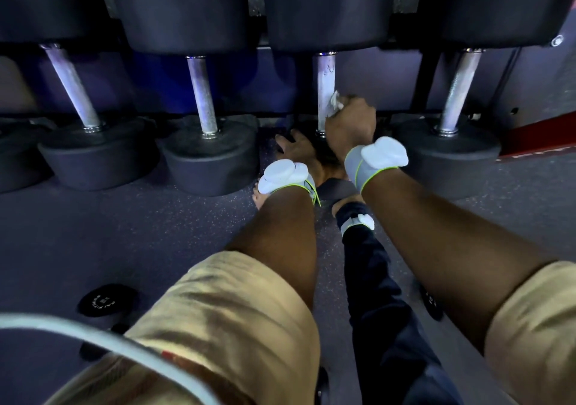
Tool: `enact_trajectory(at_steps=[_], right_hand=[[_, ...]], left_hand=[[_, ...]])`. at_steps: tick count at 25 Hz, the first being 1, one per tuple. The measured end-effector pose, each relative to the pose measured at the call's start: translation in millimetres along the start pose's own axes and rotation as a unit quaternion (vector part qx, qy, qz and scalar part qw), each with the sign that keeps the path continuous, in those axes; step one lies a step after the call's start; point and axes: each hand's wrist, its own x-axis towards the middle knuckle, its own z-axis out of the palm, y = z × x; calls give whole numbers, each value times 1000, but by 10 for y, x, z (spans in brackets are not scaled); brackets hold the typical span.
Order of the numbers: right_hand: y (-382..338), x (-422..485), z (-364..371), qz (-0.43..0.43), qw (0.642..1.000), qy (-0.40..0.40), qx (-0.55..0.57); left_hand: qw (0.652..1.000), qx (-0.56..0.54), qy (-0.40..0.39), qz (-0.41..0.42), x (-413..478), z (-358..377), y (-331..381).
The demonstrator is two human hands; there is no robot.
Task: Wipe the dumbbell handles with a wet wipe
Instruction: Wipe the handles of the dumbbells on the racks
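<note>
Several black dumbbells lie side by side on a low rack, their steel handles pointing toward me. My right hand point(349, 124) grips a white wet wipe point(336, 102) and holds it against the right side of the third handle point(324, 83). My left hand point(294, 148) rests on that dumbbell's near black head, most of which is hidden behind both hands. Its fingers spread flat over the rubber. Both wrists wear grey bands with white sensors. The handles to the left point(202, 92) and right point(458, 89) stand untouched.
The rack's dark back panel runs behind the handles, with a red frame piece point(539, 139) at the right. Grey speckled gym floor point(124, 233) lies below. My leg in dark trousers and a sandalled foot point(333, 186) reach under my arms. A black round disc point(107, 300) lies on the floor at left.
</note>
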Motion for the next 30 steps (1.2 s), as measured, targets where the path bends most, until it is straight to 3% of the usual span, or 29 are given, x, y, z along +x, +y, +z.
enact_trajectory(at_steps=[3,9,13,17,19,24,27,30], right_hand=[[85,-59,-81,-10,1000,-26,-15],[-283,246,-76,20,995,55,84],[93,21,-69,-6,998,-61,-25],[-235,377,-118,26,994,14,106],[-248,377,-44,29,992,35,115],[111,151,-107,-27,995,-94,3],[-103,468,-140,20,994,-45,99],[100,565,65,-18,992,-40,122]], left_hand=[[1000,1,-11,1,-15,-16,-1],[1000,4,-19,-2,-37,-33,-28],[999,-10,-32,-1,-45,-60,3],[1000,6,-26,-9,-51,-52,-11],[1000,7,-26,-9,-44,-52,-14],[1000,-1,-27,-6,-72,-72,11],[999,11,-30,1,-99,-82,18],[999,13,-32,3,-102,-91,18]])
